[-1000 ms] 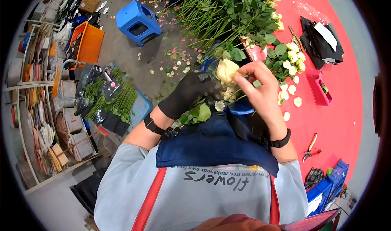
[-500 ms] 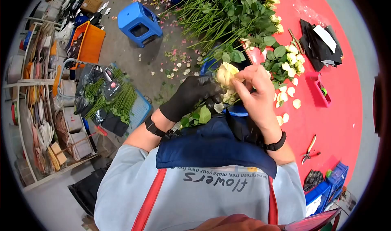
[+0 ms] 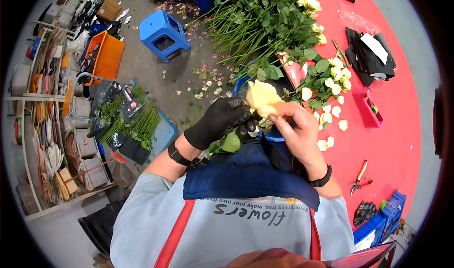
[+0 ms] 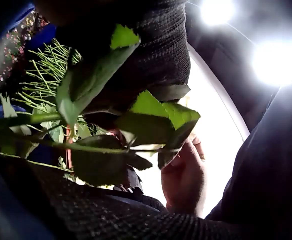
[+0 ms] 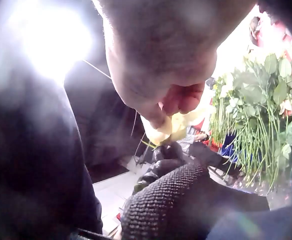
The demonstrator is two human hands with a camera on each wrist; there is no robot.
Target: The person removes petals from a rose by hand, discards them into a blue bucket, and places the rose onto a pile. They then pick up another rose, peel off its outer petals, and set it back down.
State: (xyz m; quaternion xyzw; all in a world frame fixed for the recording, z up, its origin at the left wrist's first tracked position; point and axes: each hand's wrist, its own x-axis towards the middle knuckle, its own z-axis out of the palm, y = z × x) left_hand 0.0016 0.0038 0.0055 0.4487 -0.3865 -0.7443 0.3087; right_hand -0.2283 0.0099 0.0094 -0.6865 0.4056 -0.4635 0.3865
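Observation:
A pale yellow rose (image 3: 261, 96) stands in front of the apron, its bloom tipped toward the right hand. My left hand (image 3: 220, 120), in a black glove, grips the rose below its bloom; green leaves (image 3: 231, 142) hang under that hand. My bare right hand (image 3: 300, 131) pinches an outer petal at the bloom's lower edge between thumb and fingers. In the right wrist view the right fingers touch the yellow bloom (image 5: 178, 127) just above the gloved fingers. Stems and leaves (image 4: 151, 122) cross the left wrist view, with the bare hand (image 4: 185, 180) beyond them.
On the red table (image 3: 392, 149) lie long-stemmed roses (image 3: 269, 22), a smaller rose bunch (image 3: 326, 79), loose petals (image 3: 343, 124), a pink tape dispenser (image 3: 368, 108), pruning shears (image 3: 360, 177) and black sheets (image 3: 371, 55). A blue stool (image 3: 163, 34) and orange bin (image 3: 105, 55) stand at the left.
The rose has tilted toward the right hand, showing more of its side. The right hand has moved down slightly, from the bloom's upper right side to its lower edge.

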